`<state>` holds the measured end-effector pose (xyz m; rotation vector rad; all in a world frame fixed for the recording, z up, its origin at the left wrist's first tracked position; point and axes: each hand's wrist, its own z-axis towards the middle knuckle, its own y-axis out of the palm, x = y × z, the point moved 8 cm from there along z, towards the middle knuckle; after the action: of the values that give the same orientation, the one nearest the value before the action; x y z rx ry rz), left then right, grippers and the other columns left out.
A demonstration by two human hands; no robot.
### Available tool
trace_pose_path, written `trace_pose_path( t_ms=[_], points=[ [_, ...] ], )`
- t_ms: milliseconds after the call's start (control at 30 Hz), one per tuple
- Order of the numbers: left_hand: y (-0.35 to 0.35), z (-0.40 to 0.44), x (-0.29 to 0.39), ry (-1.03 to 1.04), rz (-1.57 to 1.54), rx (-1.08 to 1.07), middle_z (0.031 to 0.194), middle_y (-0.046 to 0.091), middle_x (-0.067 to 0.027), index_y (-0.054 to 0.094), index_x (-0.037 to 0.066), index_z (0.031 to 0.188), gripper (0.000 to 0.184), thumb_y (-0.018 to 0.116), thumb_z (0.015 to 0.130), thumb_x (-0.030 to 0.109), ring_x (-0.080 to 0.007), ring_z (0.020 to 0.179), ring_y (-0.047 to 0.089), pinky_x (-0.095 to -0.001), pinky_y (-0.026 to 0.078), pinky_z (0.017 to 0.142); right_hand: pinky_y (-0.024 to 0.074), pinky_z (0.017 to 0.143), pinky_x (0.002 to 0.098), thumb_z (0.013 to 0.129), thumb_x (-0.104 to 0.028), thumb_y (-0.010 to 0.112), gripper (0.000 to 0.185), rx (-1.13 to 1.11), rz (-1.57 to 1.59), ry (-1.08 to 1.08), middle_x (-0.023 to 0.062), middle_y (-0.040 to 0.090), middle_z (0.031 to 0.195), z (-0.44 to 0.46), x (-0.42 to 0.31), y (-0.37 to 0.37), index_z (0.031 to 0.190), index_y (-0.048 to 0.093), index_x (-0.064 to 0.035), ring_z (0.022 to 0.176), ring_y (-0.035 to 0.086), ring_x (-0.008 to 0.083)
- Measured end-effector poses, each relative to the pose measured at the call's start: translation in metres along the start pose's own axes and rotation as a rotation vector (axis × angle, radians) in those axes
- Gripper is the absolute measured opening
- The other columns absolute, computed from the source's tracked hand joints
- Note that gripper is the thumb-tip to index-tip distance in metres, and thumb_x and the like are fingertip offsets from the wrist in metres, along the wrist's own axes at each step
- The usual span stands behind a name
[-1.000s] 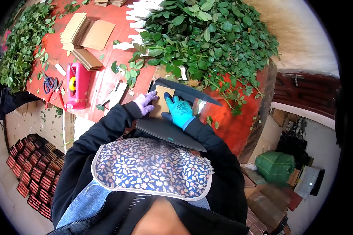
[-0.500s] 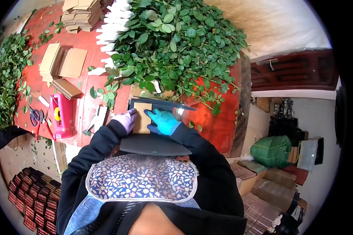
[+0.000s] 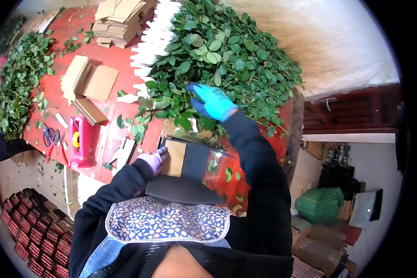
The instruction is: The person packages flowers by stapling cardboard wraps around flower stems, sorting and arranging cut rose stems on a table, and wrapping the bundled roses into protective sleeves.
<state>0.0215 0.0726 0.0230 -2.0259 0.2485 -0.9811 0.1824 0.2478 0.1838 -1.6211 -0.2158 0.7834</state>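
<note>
My left hand point(image 3: 154, 161), in a purple glove, rests at the left edge of a cardboard piece point(image 3: 174, 158), fingers stretched out. The cardboard lies on a black board point(image 3: 195, 161) with a curved black flap point(image 3: 183, 189) at its near side. My right hand point(image 3: 214, 103), in a blue glove with dark fingertips, is over a big heap of leafy stems point(image 3: 241, 60). Its thumb and fingers are apart, and I see nothing held in them. White wrapped stem ends point(image 3: 155, 44) line the heap's left side.
On the red table point(image 3: 51, 90) are cardboard stacks point(image 3: 118, 25), a pink tape dispenser point(image 3: 82, 143), scissors point(image 3: 49, 135), red-handled pliers point(image 3: 58, 148) and another leafy heap point(image 3: 18, 88). A green bundle point(image 3: 319, 205) and boxes point(image 3: 322, 248) stand on the floor at right.
My right hand has left the cardboard and moved forward and right to the leafy heap. My left hand stays by the cardboard's left edge. The camera view has shifted slightly.
</note>
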Motion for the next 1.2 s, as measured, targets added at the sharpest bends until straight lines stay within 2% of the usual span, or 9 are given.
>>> trace_pose_path(
  t_ms=[200, 400, 633, 700, 800, 900, 1033, 1100, 1200],
  points=[
    [-0.009, 0.014, 0.014, -0.06, -0.112, -0.085, 0.147, 0.036, -0.0094, 0.042, 0.015, 0.137, 0.059, 0.06, 0.081, 0.02, -0.0361, 0.111, 0.057, -0.0439, 0.048, 0.094, 0.035, 0.101, 0.0466, 0.082, -0.044, 0.062, 0.072, -0.197, -0.361, 0.13, 0.0146, 0.049, 0.13, 0.004, 0.072, 0.094, 0.14, 0.037, -0.0087, 0.121, 0.046, 0.0326],
    [-0.009, 0.018, 0.007, -0.066, -0.074, -0.082, 0.145, 0.037, -0.0103, 0.045, 0.015, 0.135, 0.057, 0.061, 0.08, 0.022, -0.0361, 0.109, 0.057, -0.0438, 0.049, 0.091, 0.0478, 0.079, 0.0439, 0.08, -0.035, 0.065, 0.045, -0.09, -0.306, 0.093, 0.0121, 0.061, 0.099, -0.01, 0.074, 0.095, 0.117, 0.055, -0.0123, 0.096, 0.059, 0.031],
    [-0.012, 0.016, 0.001, -0.015, -0.062, -0.037, 0.142, 0.043, -0.0088, 0.048, 0.016, 0.132, 0.054, 0.061, 0.08, 0.022, -0.0364, 0.103, 0.06, -0.0438, 0.05, 0.086, 0.0526, 0.073, 0.0363, 0.077, -0.023, 0.065, 0.036, 0.027, -0.389, 0.173, 0.009, 0.064, 0.096, -0.009, 0.077, 0.017, 0.111, 0.06, -0.0118, 0.086, 0.064, 0.026],
    [-0.014, 0.013, 0.003, 0.015, -0.054, -0.012, 0.141, 0.043, -0.0113, 0.05, 0.011, 0.128, 0.051, 0.061, 0.079, 0.016, -0.0328, 0.104, 0.06, -0.0407, 0.05, 0.087, 0.0506, 0.082, 0.0335, 0.082, -0.021, 0.06, 0.037, 0.535, 0.938, 0.007, 0.0129, 0.064, 0.107, -0.02, 0.124, -0.004, 0.117, 0.058, -0.0107, 0.096, 0.063, 0.0265],
    [-0.015, 0.012, 0.002, 0.038, -0.073, 0.006, 0.141, 0.042, -0.0113, 0.05, 0.01, 0.128, 0.051, 0.061, 0.079, 0.017, -0.0332, 0.104, 0.06, -0.0413, 0.05, 0.087, 0.0488, 0.09, 0.0321, 0.087, -0.022, 0.055, 0.034, 0.59, 0.623, 0.109, 0.0119, 0.062, 0.115, -0.027, 0.081, -0.092, 0.12, 0.058, -0.012, 0.105, 0.06, 0.0234],
    [-0.019, 0.013, 0.002, 0.048, -0.05, -0.01, 0.141, 0.042, -0.0113, 0.05, 0.011, 0.128, 0.051, 0.06, 0.079, 0.017, -0.0336, 0.104, 0.06, -0.0419, 0.05, 0.087, 0.0533, 0.073, 0.0319, 0.081, -0.007, 0.06, 0.028, 0.705, 0.309, 0.043, 0.0085, 0.068, 0.097, -0.028, 0.055, -0.133, 0.109, 0.063, -0.0056, 0.084, 0.066, 0.0211],
    [-0.015, 0.016, 0.004, 0.022, -0.043, -0.085, 0.143, 0.041, -0.0101, 0.049, 0.013, 0.131, 0.053, 0.059, 0.08, 0.019, -0.0343, 0.106, 0.06, -0.042, 0.05, 0.087, 0.051, 0.076, 0.034, 0.074, -0.013, 0.066, 0.038, 0.332, 0.618, 0.048, 0.0103, 0.066, 0.095, 0.003, 0.025, -0.081, 0.111, 0.061, -0.0085, 0.087, 0.064, 0.0259],
    [-0.014, 0.017, 0.001, -0.006, -0.027, -0.103, 0.144, 0.041, -0.0088, 0.048, 0.014, 0.133, 0.054, 0.059, 0.081, 0.02, -0.0339, 0.106, 0.06, -0.0414, 0.051, 0.087, 0.0506, 0.078, 0.0397, 0.075, -0.015, 0.067, 0.041, 0.121, -0.229, 0.054, 0.0112, 0.064, 0.101, 0.019, 0.014, -0.042, 0.115, 0.06, -0.0154, 0.092, 0.062, 0.0293],
    [-0.01, 0.017, -0.002, 0.025, -0.045, -0.015, 0.144, 0.041, -0.0075, 0.047, 0.015, 0.134, 0.054, 0.058, 0.081, 0.021, -0.0333, 0.099, 0.063, -0.0418, 0.053, 0.08, 0.0502, 0.076, 0.0415, 0.071, -0.011, 0.071, 0.048, 0.074, -0.238, 0.078, 0.0126, 0.061, 0.098, 0.028, 0.031, -0.015, 0.117, 0.06, -0.0149, 0.086, 0.061, 0.0323]
  ],
)
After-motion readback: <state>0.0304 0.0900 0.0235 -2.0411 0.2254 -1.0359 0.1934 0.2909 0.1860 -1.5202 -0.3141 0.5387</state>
